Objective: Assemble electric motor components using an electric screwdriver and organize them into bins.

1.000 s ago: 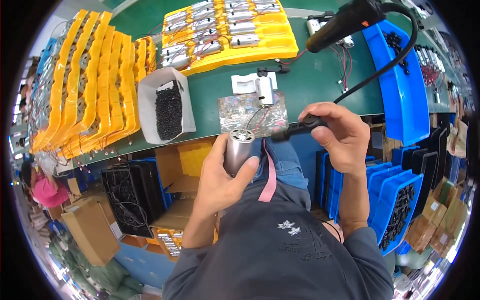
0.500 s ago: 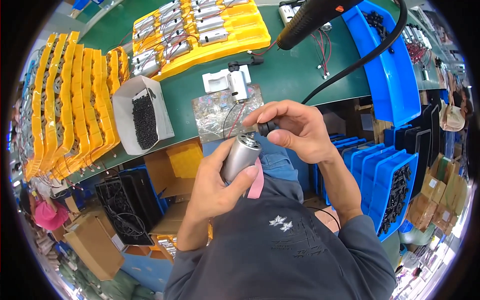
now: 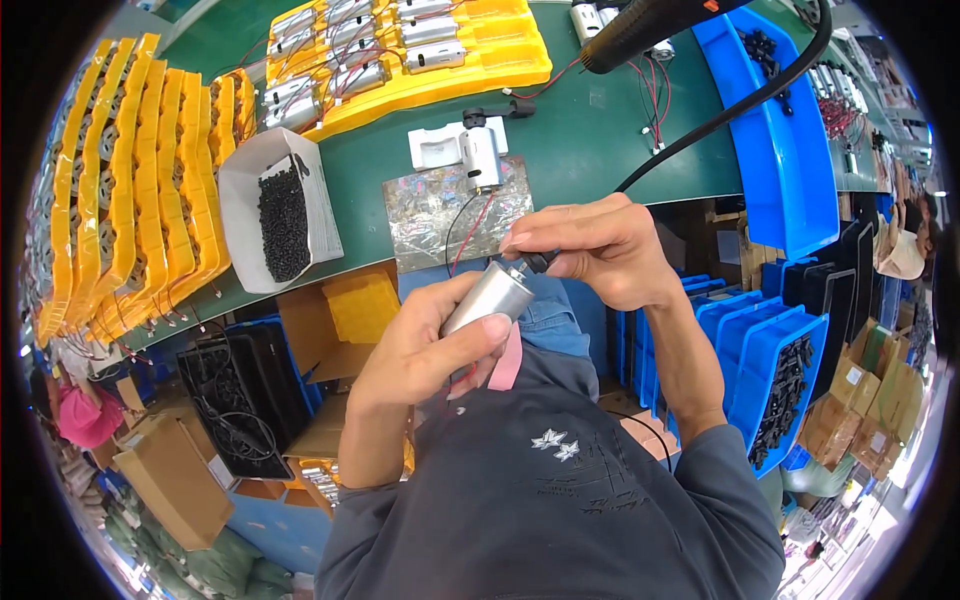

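A silver cylindrical motor (image 3: 488, 308) lies tilted in my left hand (image 3: 415, 352), its fingers and thumb wrapped round the body. At the motor's shaft end, my right hand (image 3: 618, 258) pinches a small black round part (image 3: 541, 262). The part sits right at the shaft; my fingers hide whether it is on it. A pink strip (image 3: 506, 364) hangs beneath the motor. Beyond my hands, a second motor (image 3: 481, 158) with a black piece on its far end rests by a white holder (image 3: 430, 150) and over a scuffed plate (image 3: 415, 226). Red and black wires trail from it.
A white bin (image 3: 236, 215) of small black parts stands left, beside stacked yellow trays (image 3: 140, 190). Another yellow tray (image 3: 500, 60) bears rows of motors. A dark hanging tool (image 3: 650, 32) with a black cable (image 3: 725, 122) is overhead. Blue bins (image 3: 785, 190) stand right.
The motor has tipped further toward my right hand. My right fingers have closed in and brought the black part to the shaft end. The whole view has shifted slightly.
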`<state>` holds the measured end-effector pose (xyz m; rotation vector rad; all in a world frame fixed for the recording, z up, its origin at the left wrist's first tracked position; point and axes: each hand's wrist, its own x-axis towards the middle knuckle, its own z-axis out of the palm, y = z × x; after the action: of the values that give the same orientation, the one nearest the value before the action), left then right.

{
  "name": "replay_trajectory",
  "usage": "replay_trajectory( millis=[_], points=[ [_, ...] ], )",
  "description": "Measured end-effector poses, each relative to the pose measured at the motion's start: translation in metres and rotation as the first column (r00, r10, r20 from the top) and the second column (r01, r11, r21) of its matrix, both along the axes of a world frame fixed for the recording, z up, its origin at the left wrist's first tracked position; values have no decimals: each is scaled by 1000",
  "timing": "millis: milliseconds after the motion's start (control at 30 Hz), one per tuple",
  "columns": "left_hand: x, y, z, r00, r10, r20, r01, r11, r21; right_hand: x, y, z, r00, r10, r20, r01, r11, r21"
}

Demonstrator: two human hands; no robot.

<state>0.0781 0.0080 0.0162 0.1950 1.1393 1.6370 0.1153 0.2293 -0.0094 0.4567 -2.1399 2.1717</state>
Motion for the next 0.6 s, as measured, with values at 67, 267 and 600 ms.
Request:
replay_trajectory(
  millis=[67,267,600],
  points=[
    [-2,-1,0,998,-15,-59,13,999,-34,-2,1,3,1000,1,0,-1,999,37],
    [-5,0,-18,873,-152,463,-31,931,364,-4,0,9,991,85,-99,-89,995,-41],
    [17,7,-56,566,-486,665,-265,657,706,-13,-5,34,896,285,-340,-192,940,281]
  ],
)
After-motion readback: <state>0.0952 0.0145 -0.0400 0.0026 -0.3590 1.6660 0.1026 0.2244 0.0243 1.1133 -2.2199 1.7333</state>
